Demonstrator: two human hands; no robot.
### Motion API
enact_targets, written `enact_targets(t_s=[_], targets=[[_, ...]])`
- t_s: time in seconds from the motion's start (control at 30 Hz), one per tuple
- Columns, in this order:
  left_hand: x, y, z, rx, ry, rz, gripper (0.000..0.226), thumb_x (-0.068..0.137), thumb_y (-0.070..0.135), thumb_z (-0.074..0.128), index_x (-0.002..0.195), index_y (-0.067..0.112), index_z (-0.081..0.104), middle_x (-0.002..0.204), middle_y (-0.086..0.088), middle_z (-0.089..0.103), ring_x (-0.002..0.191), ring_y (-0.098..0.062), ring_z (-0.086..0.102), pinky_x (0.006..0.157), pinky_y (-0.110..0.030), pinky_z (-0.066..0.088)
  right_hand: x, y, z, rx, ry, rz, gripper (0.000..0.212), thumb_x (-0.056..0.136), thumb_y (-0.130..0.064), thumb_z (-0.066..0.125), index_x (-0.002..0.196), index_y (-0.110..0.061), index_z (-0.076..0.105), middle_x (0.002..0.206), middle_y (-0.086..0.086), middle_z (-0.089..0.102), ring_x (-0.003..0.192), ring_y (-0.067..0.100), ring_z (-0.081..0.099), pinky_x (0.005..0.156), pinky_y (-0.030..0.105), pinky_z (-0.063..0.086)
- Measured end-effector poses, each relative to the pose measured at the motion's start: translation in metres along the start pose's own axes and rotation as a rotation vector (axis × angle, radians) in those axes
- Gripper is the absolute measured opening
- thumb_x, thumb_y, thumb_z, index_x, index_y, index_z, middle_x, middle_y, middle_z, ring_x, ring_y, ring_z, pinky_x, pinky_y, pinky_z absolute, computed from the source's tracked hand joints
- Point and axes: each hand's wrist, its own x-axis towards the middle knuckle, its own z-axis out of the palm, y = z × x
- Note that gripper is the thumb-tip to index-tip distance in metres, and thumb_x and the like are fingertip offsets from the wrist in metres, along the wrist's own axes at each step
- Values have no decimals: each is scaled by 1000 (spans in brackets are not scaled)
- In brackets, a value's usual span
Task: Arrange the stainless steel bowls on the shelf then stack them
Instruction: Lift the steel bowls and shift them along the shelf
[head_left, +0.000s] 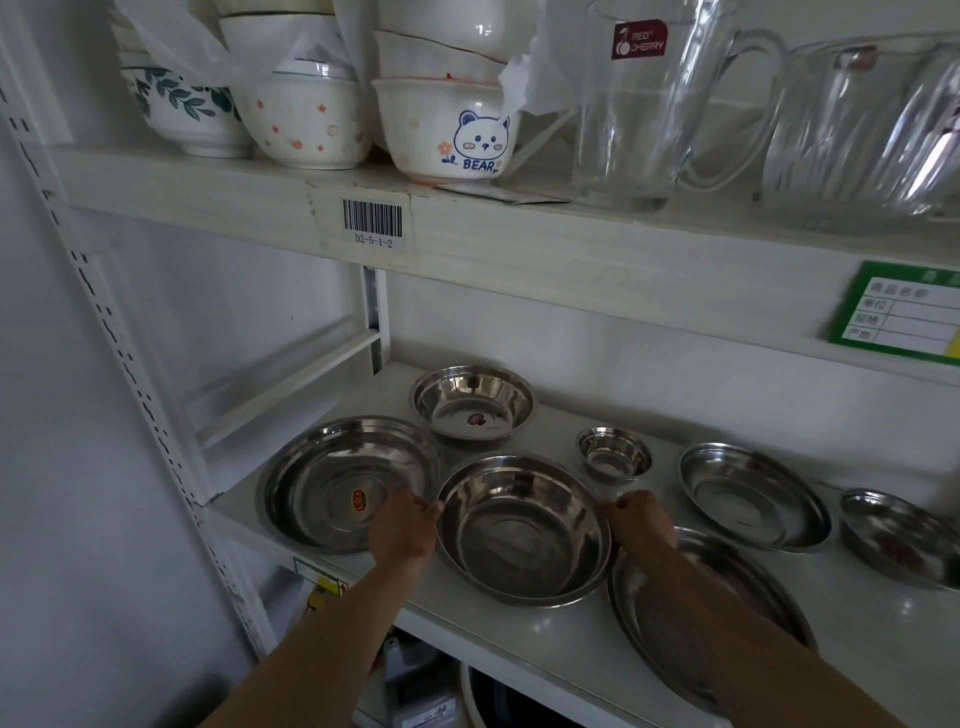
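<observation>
Seven steel bowls (523, 530) | shiny, round | varied sizes | on shelf (519, 639)

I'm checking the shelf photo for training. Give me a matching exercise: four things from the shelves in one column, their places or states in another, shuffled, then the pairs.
Things:
1. bear bowl
2. glass jug
3. smallest steel bowl
4. steel bowl with the orange sticker

Places or states:
A. far left of the lower shelf
B. upper shelf, clear, with a red label
C. lower shelf, behind the right hand
D. upper shelf, white, with a blue drawing

Pairs: 1-D, 2-B, 3-C, 4-A
</observation>
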Motion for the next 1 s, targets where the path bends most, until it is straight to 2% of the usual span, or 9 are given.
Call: enact_targets(t_s=[0.13, 0.23, 0.33, 0.5, 0.73, 0.87, 1.0], targets=[[0, -1, 2, 1, 8, 3, 33, 89, 43, 56, 97, 14, 67, 91, -3, 72, 85, -20, 67, 69, -30, 48, 3, 2, 2, 2, -3, -10, 27, 86, -36, 62, 74, -14, 72, 73, 5, 69, 72, 21, 67, 68, 31, 52], [1, -3, 5, -8, 19, 16, 32, 89, 42, 57, 95, 13, 67, 90, -4, 72, 83, -20, 67, 71, -31, 51, 4, 3, 3, 4, -1, -10, 28, 86, -36, 62, 72, -14, 71, 70, 4, 69, 70, 20, 66, 66, 31, 51], [-1, -3, 4, -14, 20, 22, 32, 89, 43, 57, 90, 13, 68, 83, -2, 72, 76, -17, 67, 70, -32, 55, 4, 4, 3, 5, -6, 2, 26, 84, -36, 63, 74, -14, 72, 74, 5, 70, 73, 22, 67, 69, 32, 52], [-1, -3, 3, 6, 10, 43, 31, 89, 42, 56, 93, 15, 68, 87, -2, 72, 80, -18, 68, 68, -28, 51, 6, 6, 4, -19, -4, 18, 26, 81, -36, 61, 83, -14, 74, 86, 8, 72, 85, 28, 68, 72, 31, 50], [1, -1, 3, 70, 13, 65, 32, 91, 42, 54, 83, 14, 67, 78, -2, 69, 71, -15, 65, 66, -29, 54, 4, 5, 5, -12, -5, 43, 25, 81, -36, 61, 80, -13, 72, 84, 8, 71, 81, 26, 66, 69, 28, 46], [6, -2, 2, 117, 5, 106, 29, 89, 40, 56, 82, 13, 65, 76, -2, 67, 69, -16, 61, 63, -27, 48, 5, 3, 2, -23, -20, 50, 27, 79, -39, 63, 78, -13, 72, 82, 7, 71, 79, 26, 67, 68, 28, 46], [14, -2, -1, 185, -10, 171, 28, 85, 40, 59, 80, 14, 68, 76, -2, 69, 71, -16, 66, 64, -30, 53, 9, 3, 1, -62, -41, 53, 35, 72, -44, 62, 85, -12, 72, 89, 9, 72, 83, 28, 69, 74, 33, 53]])
